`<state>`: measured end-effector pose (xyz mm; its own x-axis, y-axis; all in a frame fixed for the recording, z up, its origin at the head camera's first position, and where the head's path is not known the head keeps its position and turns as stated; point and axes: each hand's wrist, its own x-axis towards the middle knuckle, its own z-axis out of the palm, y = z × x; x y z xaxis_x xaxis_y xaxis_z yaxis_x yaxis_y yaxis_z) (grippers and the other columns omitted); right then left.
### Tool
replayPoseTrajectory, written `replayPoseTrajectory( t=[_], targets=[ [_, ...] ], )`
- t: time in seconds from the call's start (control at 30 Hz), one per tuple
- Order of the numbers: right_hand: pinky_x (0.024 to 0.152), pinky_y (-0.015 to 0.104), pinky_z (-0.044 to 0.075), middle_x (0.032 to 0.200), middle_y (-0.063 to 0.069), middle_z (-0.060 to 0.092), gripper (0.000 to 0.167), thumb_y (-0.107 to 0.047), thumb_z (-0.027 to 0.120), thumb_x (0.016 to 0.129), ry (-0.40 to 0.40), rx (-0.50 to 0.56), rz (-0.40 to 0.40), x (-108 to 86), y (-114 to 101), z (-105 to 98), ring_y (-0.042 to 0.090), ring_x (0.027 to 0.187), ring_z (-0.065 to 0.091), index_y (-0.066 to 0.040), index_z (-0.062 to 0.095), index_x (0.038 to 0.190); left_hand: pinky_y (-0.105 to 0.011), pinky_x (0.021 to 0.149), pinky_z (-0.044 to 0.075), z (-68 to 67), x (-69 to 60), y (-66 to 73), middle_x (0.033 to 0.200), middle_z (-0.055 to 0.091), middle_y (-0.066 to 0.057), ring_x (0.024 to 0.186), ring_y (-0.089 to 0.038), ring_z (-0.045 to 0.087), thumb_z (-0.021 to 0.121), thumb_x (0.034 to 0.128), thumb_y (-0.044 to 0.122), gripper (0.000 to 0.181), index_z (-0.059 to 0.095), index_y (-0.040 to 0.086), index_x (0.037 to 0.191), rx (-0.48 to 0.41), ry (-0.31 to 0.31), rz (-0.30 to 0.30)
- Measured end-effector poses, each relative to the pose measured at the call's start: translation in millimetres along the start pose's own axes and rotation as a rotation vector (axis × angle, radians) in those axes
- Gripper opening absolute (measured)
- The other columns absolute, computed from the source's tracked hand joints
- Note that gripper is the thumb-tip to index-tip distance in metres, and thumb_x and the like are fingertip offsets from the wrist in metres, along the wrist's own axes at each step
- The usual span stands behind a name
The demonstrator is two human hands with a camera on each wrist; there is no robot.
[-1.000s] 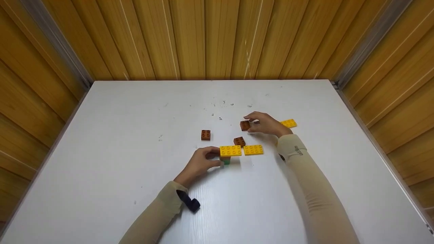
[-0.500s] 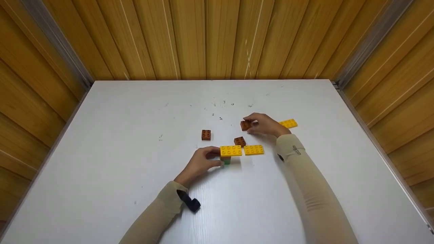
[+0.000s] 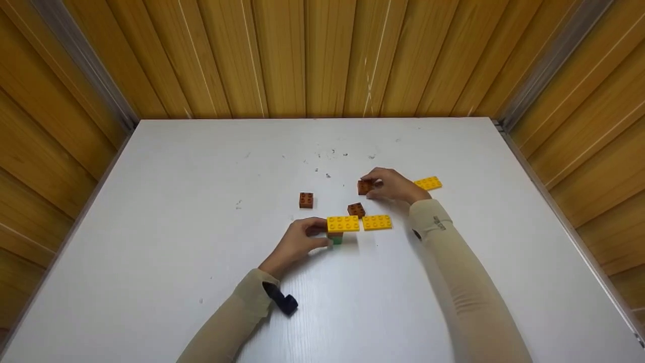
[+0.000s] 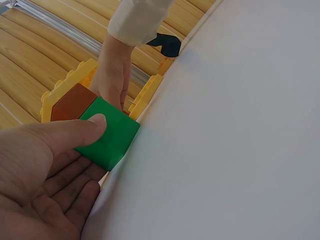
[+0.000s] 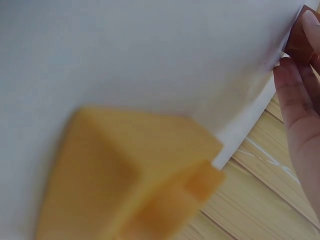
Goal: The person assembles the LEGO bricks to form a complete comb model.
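My left hand [image 3: 297,243] grips a small stack of toy building bricks. In the left wrist view its thumb lies on the green brick [image 4: 111,132], with the brown brick [image 4: 74,103] on top of that. A yellow eight-stud plate [image 3: 342,223] caps the stack and juts out to the right. Farther back, my right hand [image 3: 395,185] pinches another brown brick [image 3: 365,187] at the table surface, partly hidden by the fingers. In the right wrist view, thumb and fingers lie around this brown brick [image 5: 298,40].
One loose brown brick [image 3: 306,200] lies left of centre, another brown brick [image 3: 356,209] behind the stack. A yellow plate [image 3: 377,222] is just right of the stack; a second yellow plate [image 3: 428,183] lies beyond the right wrist. Wood-panelled walls [image 3: 322,60] border the white table [image 3: 176,201].
My right hand's fingers have closed on the brown brick at the back. The left hand and its stack have stayed in place.
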<state>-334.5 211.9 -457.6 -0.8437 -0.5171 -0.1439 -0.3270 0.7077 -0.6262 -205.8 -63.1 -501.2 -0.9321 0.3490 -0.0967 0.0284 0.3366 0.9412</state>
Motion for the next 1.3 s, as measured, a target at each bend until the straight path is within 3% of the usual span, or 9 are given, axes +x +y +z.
replayPoseTrajectory(
  t=[0.27,0.5,1.3],
  targets=[
    [0.105,0.044,0.043,0.120,0.012,0.061,0.043,-0.009,0.071,0.086,0.000,-0.014,-0.017,1.1,-1.7,0.7,0.027,0.112,0.055,-0.005,0.061,0.127,-0.035,0.099,0.050,0.0,0.1,-0.7,0.124,0.064,-0.009,0.113,-0.021,0.062,0.077,0.0803,0.012,0.047,0.062,0.006,0.125,-0.015,-0.005,0.011],
    [0.099,0.045,0.047,0.116,0.016,0.062,0.041,-0.006,0.072,0.084,0.015,-0.008,-0.092,-0.7,-1.2,0.4,0.029,0.108,0.056,0.000,0.063,0.123,-0.035,0.099,0.049,0.1,0.2,-1.2,0.124,0.065,-0.009,0.114,-0.022,0.062,0.077,0.0803,0.012,0.046,0.062,0.007,0.124,-0.028,-0.004,0.016],
    [0.099,0.043,0.047,0.115,0.013,0.063,0.043,-0.013,0.075,0.083,0.019,-0.039,-0.071,-2.3,0.0,-2.6,0.026,0.106,0.056,-0.005,0.064,0.124,-0.034,0.099,0.050,0.5,-0.1,-1.0,0.123,0.064,-0.009,0.112,-0.021,0.062,0.077,0.0799,0.013,0.047,0.062,0.006,0.124,-0.008,0.000,-0.002]
  ],
)
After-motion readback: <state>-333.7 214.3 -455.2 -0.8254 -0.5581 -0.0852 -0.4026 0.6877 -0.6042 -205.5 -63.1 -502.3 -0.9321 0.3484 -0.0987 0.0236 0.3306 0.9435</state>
